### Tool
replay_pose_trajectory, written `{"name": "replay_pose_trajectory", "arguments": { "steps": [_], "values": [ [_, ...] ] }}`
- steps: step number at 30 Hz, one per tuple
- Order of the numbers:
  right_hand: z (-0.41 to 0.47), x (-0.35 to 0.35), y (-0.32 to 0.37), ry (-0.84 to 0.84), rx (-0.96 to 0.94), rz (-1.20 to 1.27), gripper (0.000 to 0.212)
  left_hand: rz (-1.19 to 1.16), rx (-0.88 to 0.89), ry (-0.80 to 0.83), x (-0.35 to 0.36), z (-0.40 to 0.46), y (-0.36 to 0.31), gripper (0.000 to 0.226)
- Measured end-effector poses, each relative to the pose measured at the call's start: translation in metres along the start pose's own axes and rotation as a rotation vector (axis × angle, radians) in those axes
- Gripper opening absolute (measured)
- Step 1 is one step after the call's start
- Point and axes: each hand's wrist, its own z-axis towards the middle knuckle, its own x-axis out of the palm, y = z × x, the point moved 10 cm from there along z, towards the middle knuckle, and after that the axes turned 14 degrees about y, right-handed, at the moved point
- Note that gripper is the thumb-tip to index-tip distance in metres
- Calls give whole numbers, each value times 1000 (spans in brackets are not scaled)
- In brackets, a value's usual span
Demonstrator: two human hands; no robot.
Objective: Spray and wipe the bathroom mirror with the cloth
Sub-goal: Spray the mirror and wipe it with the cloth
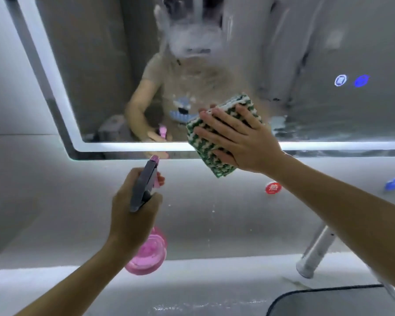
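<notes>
The bathroom mirror (96,71) with a lit white border fills the upper view; its glass is misted and streaked. My right hand (242,137) lies flat on a folded green-and-white cloth (205,153), pressing it against the mirror's lower edge, with the cloth hanging partly below the lit strip. My left hand (132,201) grips a pink spray bottle (147,254) by its grey trigger head, nozzle pointing up at the mirror's bottom edge, left of the cloth.
A chrome tap (315,254) rises at the lower right beside a dark basin (328,302). The wet white counter (55,288) runs along the bottom. A red round sticker (273,187) and a blue one (393,184) sit on the wall below the mirror. Blue touch icons (351,80) glow on the glass.
</notes>
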Motion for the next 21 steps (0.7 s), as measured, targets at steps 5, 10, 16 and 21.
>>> {"name": "replay_pose_trajectory", "arguments": {
  "steps": [5,10,16,21],
  "values": [
    [-82,16,-59,19,-29,-3,49,17,59,33,104,13,-53,29],
    [-151,28,-101,5,-7,-13,52,-9,32,43,167,29,-75,27],
    [-173,34,-110,-9,44,-24,51,18,67,49,191,35,-83,30],
    [-156,28,-100,-28,92,-2,51,28,86,1,174,26,-77,32]
  ]
}}
